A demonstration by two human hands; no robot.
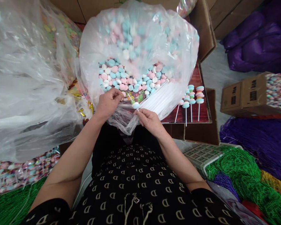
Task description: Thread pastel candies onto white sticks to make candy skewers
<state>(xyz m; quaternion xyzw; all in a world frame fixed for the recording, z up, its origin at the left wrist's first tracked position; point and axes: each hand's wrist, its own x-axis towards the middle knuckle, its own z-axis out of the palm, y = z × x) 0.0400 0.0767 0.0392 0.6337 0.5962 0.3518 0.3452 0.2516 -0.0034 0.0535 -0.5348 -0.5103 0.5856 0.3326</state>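
My right hand (148, 119) pinches a white stick that carries a white and blue candy (135, 105) and a green piece near its upper end. My left hand (110, 101) has its thumb and fingertips pressed together beside the candy pile; whatever is between them is too small to name. Behind both hands, a clear plastic bag (89, 59) holds many pink, blue and white candies (123, 80). White sticks (158, 99) lie in a bundle to the right, inside the bag.
Several finished candy skewers (199, 95) lie on the dark red table (204, 113) at right. Large plastic bags (30, 78) fill the left side. Cardboard boxes (243, 95), a crate (196, 156) and green strands (236, 168) are at right.
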